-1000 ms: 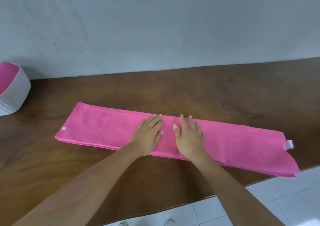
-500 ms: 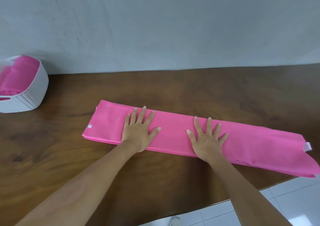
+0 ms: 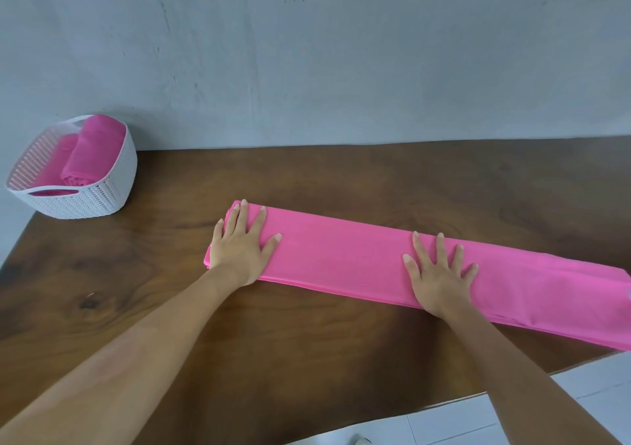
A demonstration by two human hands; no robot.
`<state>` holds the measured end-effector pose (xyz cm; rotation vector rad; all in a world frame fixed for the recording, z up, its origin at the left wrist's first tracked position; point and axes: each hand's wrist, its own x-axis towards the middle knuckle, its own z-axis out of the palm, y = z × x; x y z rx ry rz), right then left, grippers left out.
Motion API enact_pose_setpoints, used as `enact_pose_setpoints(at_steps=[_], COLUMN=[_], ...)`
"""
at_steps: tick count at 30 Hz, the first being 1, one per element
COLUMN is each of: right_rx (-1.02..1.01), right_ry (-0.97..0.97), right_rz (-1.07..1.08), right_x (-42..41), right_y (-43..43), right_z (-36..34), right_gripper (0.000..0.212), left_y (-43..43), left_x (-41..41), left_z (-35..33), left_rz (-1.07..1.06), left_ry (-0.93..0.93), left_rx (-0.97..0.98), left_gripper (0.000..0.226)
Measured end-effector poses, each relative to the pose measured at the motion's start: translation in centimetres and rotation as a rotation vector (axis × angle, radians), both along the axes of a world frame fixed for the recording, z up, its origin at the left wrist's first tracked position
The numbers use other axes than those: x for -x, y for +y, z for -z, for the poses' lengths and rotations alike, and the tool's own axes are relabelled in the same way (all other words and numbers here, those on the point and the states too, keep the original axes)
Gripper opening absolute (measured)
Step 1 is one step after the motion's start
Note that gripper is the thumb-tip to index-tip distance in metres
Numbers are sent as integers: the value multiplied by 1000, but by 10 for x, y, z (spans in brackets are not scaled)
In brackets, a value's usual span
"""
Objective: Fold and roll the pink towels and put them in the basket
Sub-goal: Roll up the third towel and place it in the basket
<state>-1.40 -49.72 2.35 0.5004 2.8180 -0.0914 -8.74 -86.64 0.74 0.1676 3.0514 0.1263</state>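
I see one long folded pink towel strip (image 3: 341, 256) flat on the brown wooden table (image 3: 307, 178), long axis left-to-right, with the left hand (image 3: 240, 249) and right hand (image 3: 438, 277) pressing it, fingers spread, gripping nothing; one white latticed plastic basket (image 3: 112, 185) holds two rolled pink towels (image 3: 92, 150).

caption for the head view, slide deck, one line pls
Both hands, left and right, press flat on a folded pink towel on the wooden table; basket holds rolled towels.

Pink towel (image 3: 341, 260) R end off-frame; 2 rolls (image 3: 92, 150) partly behind basket (image 3: 102, 195) wall
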Motion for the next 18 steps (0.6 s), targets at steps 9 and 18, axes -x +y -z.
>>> enact_pose_setpoints(at_steps=[9, 18], right_rx=[1, 83], right_ry=[30, 119], right_rz=[2, -42], right_x=[0, -1], right_y=[0, 13], right_z=[3, 7], right_gripper=[76, 65], left_y=[83, 219], left_x=[-6, -38], left_z=[-21, -14], left_rz=[47, 247], left_ry=[-19, -57], left_rx=[-74, -217], left_gripper=[77, 67])
